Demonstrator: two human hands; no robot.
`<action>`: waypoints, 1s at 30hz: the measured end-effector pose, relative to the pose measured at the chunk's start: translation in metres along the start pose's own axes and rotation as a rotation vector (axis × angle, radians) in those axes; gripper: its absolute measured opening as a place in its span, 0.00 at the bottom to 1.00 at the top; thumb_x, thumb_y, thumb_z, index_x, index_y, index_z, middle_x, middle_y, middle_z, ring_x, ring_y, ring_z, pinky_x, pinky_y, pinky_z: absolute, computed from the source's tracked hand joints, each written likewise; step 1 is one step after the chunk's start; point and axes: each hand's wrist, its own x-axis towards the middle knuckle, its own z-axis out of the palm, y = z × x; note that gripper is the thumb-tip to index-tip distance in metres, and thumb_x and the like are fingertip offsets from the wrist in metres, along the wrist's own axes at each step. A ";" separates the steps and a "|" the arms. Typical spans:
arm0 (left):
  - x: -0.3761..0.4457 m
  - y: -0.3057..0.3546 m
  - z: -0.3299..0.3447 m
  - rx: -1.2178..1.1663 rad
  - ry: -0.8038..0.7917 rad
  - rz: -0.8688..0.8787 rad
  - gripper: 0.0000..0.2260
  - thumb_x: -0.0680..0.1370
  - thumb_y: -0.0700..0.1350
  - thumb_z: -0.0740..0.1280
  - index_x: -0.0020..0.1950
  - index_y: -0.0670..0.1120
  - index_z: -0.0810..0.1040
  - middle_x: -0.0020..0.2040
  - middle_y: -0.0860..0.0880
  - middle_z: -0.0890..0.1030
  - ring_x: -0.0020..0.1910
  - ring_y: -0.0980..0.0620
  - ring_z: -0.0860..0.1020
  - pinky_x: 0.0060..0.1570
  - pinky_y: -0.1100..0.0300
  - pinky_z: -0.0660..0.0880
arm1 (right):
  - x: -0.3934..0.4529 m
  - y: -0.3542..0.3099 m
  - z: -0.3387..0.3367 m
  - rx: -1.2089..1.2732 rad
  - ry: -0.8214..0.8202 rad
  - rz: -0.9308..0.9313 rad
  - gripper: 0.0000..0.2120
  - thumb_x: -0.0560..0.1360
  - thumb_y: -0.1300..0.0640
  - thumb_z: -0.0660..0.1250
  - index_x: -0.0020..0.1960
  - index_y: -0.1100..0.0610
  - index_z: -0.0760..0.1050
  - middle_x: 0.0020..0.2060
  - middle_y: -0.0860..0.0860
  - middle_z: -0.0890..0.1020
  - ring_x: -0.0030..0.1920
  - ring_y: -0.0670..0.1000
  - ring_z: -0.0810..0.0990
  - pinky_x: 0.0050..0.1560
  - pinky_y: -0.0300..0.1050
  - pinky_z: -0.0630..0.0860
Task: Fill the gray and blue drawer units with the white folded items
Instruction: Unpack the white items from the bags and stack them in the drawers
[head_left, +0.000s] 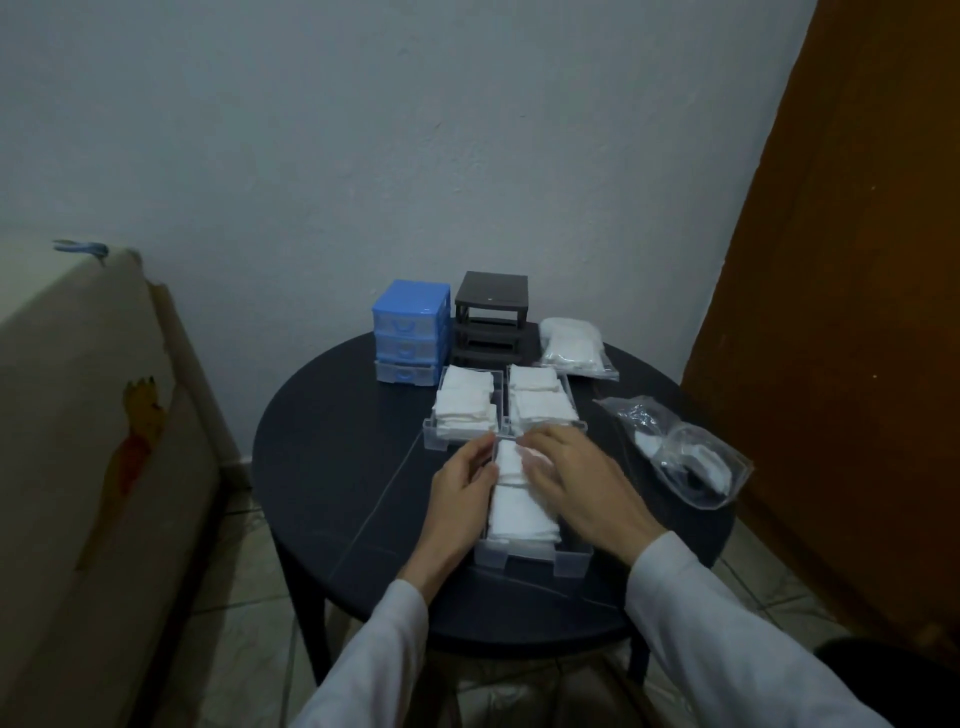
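Both hands work the near drawer (535, 551), which sits at 6 o'clock on the round table (337, 467). The right hand (571, 483) lies flat over the far stack of white folds (511, 460), fingers fairly straight, pressing rather than gripping. The left hand (462, 483) steadies the drawer's left wall, fingers lightly curved against it; whether it pinches a fold I cannot tell. I judge the pressing is meant to seat the stack low enough for the drawer to slide back into its frame.

At 12 o'clock from the hands lie two more clear drawers, the left drawer (464, 410) and right drawer (543, 402) side by side, each packed with two stacks. That makes three drawers out, all filled or nearly so.

Beyond them, at the table's far edge, the gray unit (491, 317) stands with three bare slots, likely the source of these drawers. The blue unit (412, 332) at 11 o'clock has its three drawers in.

Two bags sit to the right: a full bag (571, 345) at 1 o'clock and a near-spent bag (680, 452) at 3 o'clock
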 end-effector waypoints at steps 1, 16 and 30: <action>0.000 0.000 0.000 0.005 -0.003 0.000 0.17 0.79 0.35 0.60 0.68 0.43 0.71 0.61 0.51 0.76 0.58 0.58 0.73 0.57 0.67 0.69 | -0.004 -0.005 0.001 0.011 -0.088 -0.007 0.20 0.81 0.52 0.55 0.71 0.55 0.64 0.69 0.49 0.68 0.67 0.47 0.67 0.65 0.40 0.64; 0.002 -0.004 -0.001 0.028 -0.007 0.004 0.17 0.79 0.36 0.59 0.69 0.42 0.70 0.63 0.48 0.75 0.60 0.57 0.73 0.50 0.78 0.70 | 0.001 -0.010 0.015 -0.138 -0.551 0.003 0.29 0.82 0.49 0.47 0.76 0.61 0.40 0.76 0.55 0.42 0.76 0.50 0.42 0.73 0.40 0.42; -0.010 0.045 0.017 0.154 0.075 0.240 0.14 0.77 0.34 0.60 0.59 0.47 0.76 0.56 0.52 0.77 0.55 0.57 0.75 0.55 0.67 0.71 | -0.011 0.023 -0.039 0.254 -0.020 0.106 0.10 0.76 0.61 0.63 0.55 0.53 0.78 0.53 0.47 0.79 0.52 0.42 0.75 0.52 0.33 0.73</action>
